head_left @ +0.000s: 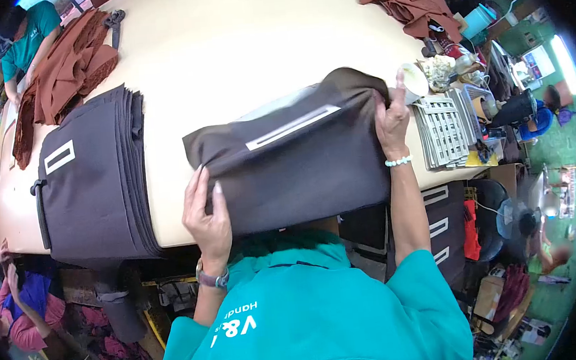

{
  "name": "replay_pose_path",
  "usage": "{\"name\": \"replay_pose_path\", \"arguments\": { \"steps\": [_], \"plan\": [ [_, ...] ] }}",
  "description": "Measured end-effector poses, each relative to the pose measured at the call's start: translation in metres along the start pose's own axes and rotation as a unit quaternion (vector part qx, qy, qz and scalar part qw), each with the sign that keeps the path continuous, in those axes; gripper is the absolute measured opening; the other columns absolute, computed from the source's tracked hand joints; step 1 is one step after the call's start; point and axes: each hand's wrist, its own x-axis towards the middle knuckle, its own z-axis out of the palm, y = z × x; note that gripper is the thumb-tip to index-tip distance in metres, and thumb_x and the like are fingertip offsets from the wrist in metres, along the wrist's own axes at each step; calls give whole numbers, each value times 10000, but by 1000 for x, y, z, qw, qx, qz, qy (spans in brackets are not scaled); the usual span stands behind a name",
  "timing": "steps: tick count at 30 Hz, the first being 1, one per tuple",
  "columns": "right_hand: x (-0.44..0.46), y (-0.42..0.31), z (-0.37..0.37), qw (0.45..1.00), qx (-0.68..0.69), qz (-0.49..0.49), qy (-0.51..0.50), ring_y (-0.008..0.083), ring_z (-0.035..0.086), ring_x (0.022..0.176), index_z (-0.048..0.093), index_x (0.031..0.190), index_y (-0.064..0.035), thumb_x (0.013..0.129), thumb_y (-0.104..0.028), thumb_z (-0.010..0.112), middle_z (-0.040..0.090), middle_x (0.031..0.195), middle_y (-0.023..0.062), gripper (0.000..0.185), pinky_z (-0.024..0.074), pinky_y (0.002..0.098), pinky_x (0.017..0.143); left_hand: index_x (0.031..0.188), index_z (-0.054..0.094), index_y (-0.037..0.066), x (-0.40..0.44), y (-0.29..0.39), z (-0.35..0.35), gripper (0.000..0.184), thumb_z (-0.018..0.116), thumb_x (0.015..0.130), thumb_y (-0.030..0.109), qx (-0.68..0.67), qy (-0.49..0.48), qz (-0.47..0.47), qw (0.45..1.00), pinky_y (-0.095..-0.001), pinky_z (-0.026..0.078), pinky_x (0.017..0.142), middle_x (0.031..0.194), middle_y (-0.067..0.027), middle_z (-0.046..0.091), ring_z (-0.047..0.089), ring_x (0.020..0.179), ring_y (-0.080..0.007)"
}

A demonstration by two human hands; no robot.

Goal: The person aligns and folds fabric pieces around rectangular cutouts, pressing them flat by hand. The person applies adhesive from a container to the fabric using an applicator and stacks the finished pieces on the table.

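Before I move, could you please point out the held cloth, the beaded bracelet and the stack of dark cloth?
Held cloth (pixel 302 182), head view: plain part below its white rectangle.
Beaded bracelet (pixel 398 161), head view: middle of its beads.
Stack of dark cloth (pixel 93 202), head view: bare part of the top.

Bright, edge-warped, slight motion blur.

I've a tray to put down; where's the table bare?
The cream tabletop is bare beyond the dark fabric panel, and in a narrow strip between that and the dark fabric stack. It's crowded at right, around the pale slotted frames.
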Motion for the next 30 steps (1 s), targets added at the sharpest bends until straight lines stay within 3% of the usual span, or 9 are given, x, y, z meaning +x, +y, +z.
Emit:
{"name": "replay_pose_path", "arguments": {
  "steps": [2,6,7,12,15,17,20,24,30],
  "plan": [
    [6,-9,-6,998,49,8,38,301,569,547,266,1348,33,806,-94,620,555,652,142,660,436,367,504,1109,589,-35,-3,1,0,304,565,806,-41,-20,20,-10,1000,-345,430,910,1117,-177,583,561,1049,-267],
    [0,2,5,981,-93,96,-138,326,568,576,242,1368,8,800,-130,640,589,791,197,707,468,372,555,1117,566,-58,1,-12,12,310,551,810,-22,64,-58,-6,996,-349,429,901,1108,-222,565,562,1024,-322],
    [-5,9,15,991,-91,14,-97,350,587,606,267,1361,2,798,-145,642,593,866,217,692,478,393,568,1130,560,-54,2,-12,12,322,559,811,-7,74,-70,-16,995,-351,421,911,1124,-218,557,551,1042,-320],
    [-2,10,13,984,-154,-72,-60,325,589,911,313,1346,-22,753,-178,676,583,1050,178,713,484,385,775,1151,544,-52,3,-8,13,396,633,782,61,119,-89,-28,989,-365,413,917,1130,-218,543,539,1045,-327],
    [13,3,-17,971,-214,-103,-20,308,513,1058,377,1303,2,738,-244,690,528,1149,159,691,422,383,891,1133,537,-83,2,-3,15,436,671,747,67,137,-88,2,987,-370,441,868,1103,-234,542,553,993,-351],
    [28,15,-39,961,-264,-75,-33,333,445,1130,480,1238,-26,751,-383,650,480,1217,166,627,348,471,953,1136,539,-78,0,-5,17,436,672,746,64,138,-84,5,987,-368,448,858,1102,-226,545,558,985,-343],
    [48,44,-63,926,-358,-1,-121,388,313,1248,575,1173,-80,750,-551,576,391,1325,188,633,219,582,1005,1136,541,-76,-1,-5,19,437,675,742,57,144,-74,17,987,-366,455,842,1097,-216,549,563,977,-333],
    [64,57,-67,872,-400,88,-269,409,221,1304,610,1141,-82,725,-684,489,295,1412,184,741,167,580,1028,1140,542,-70,-3,-8,20,437,673,739,47,127,-65,11,990,-364,457,832,1087,-208,553,566,971,-327],
    [66,67,-50,875,-354,124,-305,423,166,1322,630,1109,-73,720,-699,471,248,1431,180,754,97,598,1040,1151,539,-57,-3,-9,20,446,667,734,37,123,-61,11,990,-365,453,837,1086,-205,551,565,973,-330]
  ]
}}
